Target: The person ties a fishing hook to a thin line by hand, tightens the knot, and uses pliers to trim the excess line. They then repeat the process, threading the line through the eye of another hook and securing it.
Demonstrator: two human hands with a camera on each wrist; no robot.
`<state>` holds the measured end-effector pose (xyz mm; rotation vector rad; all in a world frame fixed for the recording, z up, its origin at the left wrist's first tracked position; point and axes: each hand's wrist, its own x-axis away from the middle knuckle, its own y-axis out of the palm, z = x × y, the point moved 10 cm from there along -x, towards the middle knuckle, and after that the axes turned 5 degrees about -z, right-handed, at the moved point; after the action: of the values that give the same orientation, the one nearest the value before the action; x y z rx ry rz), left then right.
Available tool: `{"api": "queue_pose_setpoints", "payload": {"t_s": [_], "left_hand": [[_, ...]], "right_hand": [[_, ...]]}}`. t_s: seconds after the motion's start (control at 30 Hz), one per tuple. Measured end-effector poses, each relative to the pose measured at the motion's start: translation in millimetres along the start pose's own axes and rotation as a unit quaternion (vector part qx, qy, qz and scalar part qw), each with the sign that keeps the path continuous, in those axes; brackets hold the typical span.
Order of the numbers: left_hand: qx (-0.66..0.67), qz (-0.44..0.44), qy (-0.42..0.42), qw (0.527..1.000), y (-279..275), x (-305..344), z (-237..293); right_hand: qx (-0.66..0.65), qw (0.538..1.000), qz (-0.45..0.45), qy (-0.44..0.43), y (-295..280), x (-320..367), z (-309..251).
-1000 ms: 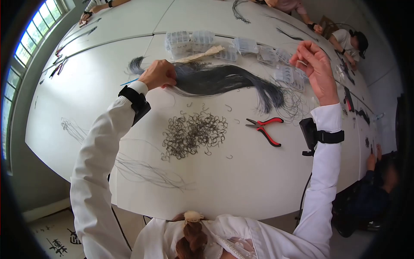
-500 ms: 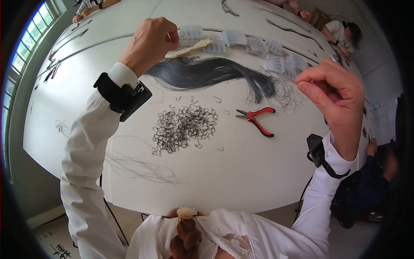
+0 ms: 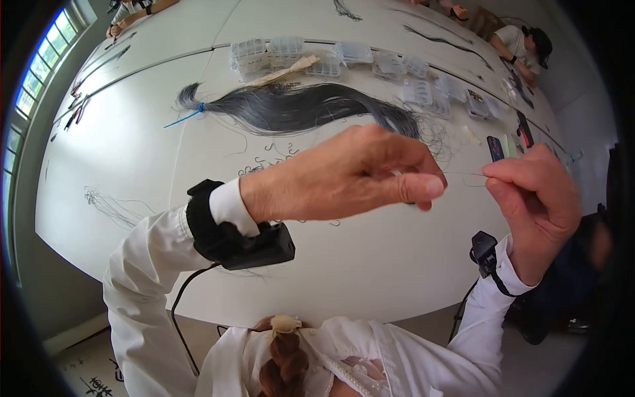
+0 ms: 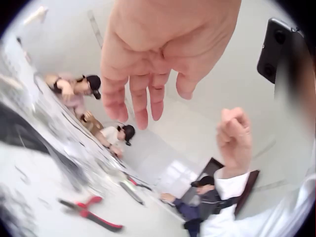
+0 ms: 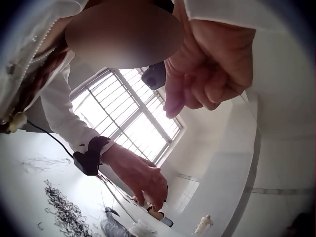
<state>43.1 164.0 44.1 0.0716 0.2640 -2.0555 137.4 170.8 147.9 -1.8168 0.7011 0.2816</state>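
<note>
My right hand (image 3: 539, 202) pinches the end of a thin line (image 3: 463, 174) between thumb and forefinger, at the right of the head view. My left hand (image 3: 350, 175) hovers over the table's middle, its fingertips close to that line; in the left wrist view its fingers (image 4: 140, 101) are extended and loosely apart. Behind it lies a long bundle of dark grey strands (image 3: 284, 109), bound near its left end by a blue tie (image 3: 200, 107). A pile of small hooks (image 5: 66, 212) is mostly hidden by my left hand in the head view. Red-handled pliers (image 4: 101, 221) show in the left wrist view.
Clear plastic compartment boxes (image 3: 354, 53) line the table behind the bundle, with a pale wrapped strip (image 3: 288, 69) among them. Loose strands (image 3: 119, 205) lie at left. A dark phone-like item (image 3: 495, 149) is near my right hand. Other people (image 3: 519, 49) sit around the table.
My left hand let go of the bundle's tied end, rose, and swung right and nearer, toward my right hand. My right hand moved nearer and to the right, keeping its pinch.
</note>
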Motion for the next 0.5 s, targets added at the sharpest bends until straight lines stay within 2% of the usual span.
{"api": "queue_pose_setpoints", "payload": {"t_s": [0.03, 0.07, 0.1, 0.13, 0.2, 0.23, 0.27, 0.3, 0.33, 0.37, 0.4, 0.47, 0.5], "left_hand": [[-0.024, -0.031, 0.042, 0.998, 19, 1, 8], [-0.02, -0.029, -0.036, 0.999, 25, 9, 6], [0.03, 0.038, -0.046, 0.998, 18, 20, 3], [0.079, 0.102, -0.058, 0.99, 9, 34, -2], [0.075, 0.226, -0.063, 0.969, -13, 68, -5], [0.079, 0.257, -0.097, 0.958, -17, 86, -7], [0.082, 0.29, -0.13, 0.945, -20, 104, -9], [0.063, 0.3, -0.146, 0.941, -18, 117, -12], [0.044, 0.312, -0.162, 0.935, -15, 127, -16], [0.002, 0.31, -0.169, 0.936, -10, 130, -17], [-0.04, 0.267, -0.171, 0.948, -5, 132, -19], [-0.128, 0.281, -0.192, 0.932, -3, 142, -27], [-0.131, 0.279, -0.196, 0.931, -1, 142, -31]], "right_hand": [[0.018, 0.999, 0.047, 0.013, -11, 5, 6], [0.036, 0.995, 0.094, 0.029, -23, 12, 13], [0.05, 0.991, 0.1, 0.078, -30, 20, 24], [0.051, 0.99, 0.099, 0.084, -35, 28, 31], [-0.009, 0.982, 0.058, 0.179, -34, 49, 66], [-0.007, 0.981, 0.059, 0.185, -37, 60, 74], [0.002, 0.975, 0.022, 0.222, -30, 73, 87], [0.01, 0.966, -0.016, 0.258, -22, 85, 100], [0.009, 0.965, -0.016, 0.261, -19, 94, 104], [0.02, 0.963, -0.06, 0.263, -7, 102, 109], [0.029, 0.959, -0.105, 0.261, 6, 110, 113], [0.046, 0.952, -0.129, 0.275, 18, 123, 126], [0.058, 0.937, -0.166, 0.302, 27, 131, 136]]}}
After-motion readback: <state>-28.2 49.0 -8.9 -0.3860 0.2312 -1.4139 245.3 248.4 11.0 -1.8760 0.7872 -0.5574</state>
